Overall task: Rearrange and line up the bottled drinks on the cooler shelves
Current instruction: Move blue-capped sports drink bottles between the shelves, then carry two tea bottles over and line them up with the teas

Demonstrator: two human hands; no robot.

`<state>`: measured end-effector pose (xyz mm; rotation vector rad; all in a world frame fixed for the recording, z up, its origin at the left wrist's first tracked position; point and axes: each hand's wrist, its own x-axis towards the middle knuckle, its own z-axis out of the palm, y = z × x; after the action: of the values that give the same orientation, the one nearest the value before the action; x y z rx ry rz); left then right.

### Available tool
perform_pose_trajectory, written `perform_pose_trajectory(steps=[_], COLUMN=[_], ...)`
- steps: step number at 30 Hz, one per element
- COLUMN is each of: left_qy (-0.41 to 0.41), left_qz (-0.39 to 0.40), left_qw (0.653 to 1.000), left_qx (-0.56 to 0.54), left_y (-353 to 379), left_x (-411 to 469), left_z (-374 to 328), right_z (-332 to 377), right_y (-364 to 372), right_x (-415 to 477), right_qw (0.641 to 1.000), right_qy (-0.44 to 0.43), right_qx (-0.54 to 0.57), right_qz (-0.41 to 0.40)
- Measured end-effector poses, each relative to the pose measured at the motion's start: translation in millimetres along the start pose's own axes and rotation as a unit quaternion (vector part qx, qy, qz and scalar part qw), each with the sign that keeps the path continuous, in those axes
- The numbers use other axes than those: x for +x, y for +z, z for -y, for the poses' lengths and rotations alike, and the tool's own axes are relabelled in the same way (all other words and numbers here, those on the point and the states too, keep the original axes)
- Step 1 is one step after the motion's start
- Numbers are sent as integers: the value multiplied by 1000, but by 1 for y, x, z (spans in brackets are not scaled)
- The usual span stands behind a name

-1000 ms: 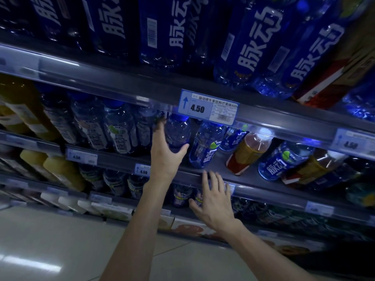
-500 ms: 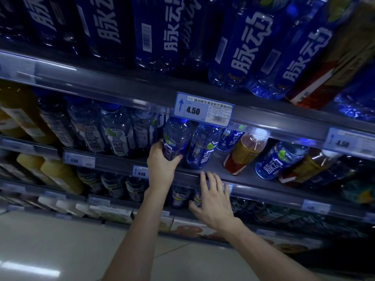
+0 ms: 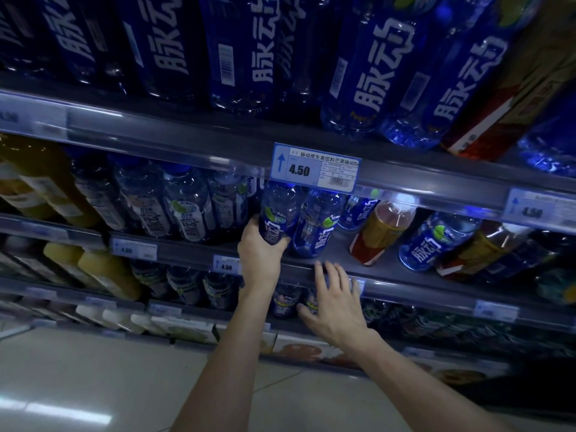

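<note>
My left hand (image 3: 260, 255) grips the lower part of a blue-labelled bottle (image 3: 279, 212) standing at the front of the middle shelf (image 3: 389, 271). A second blue bottle (image 3: 316, 227) stands touching it on the right. Further right an amber tea bottle (image 3: 381, 229) and another blue bottle (image 3: 436, 236) lean to the left. My right hand (image 3: 335, 302) rests with fingers spread on the shelf's front rail, holding nothing.
Large blue bottles (image 3: 367, 73) fill the top shelf. A 4.50 price tag (image 3: 314, 168) hangs above the held bottle. White-labelled bottles (image 3: 187, 210) and yellow juice bottles (image 3: 40, 182) stand to the left. Lower shelves hold more drinks and cartons (image 3: 184, 327). The tiled floor (image 3: 93, 385) lies below.
My left hand went from open beside the blue bottle to closed around its lower part and drew it toward the shelf front. My right hand stayed on the rail.
</note>
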<state>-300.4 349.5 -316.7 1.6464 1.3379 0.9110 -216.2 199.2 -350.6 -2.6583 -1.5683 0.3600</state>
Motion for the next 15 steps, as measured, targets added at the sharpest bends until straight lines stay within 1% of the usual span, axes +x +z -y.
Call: perform_pose_trajectory(steps=[6,12,15], left_qy=[-6,-5,-11], left_qz=[-12,15,16], left_qw=[1000,1000,1000], left_qx=[4,-14,-16], left_y=[6,6,3], left_x=[1,-6,-21], left_z=[-1,-2,0], right_z=[-2,-7,-11], right_y=[0,0,-4], right_x=[0,2,0], right_qw=[1000,1000,999], right_qy=[-4,-15,-20], right_qx=[5,11,33], right_qz=[9,14,5])
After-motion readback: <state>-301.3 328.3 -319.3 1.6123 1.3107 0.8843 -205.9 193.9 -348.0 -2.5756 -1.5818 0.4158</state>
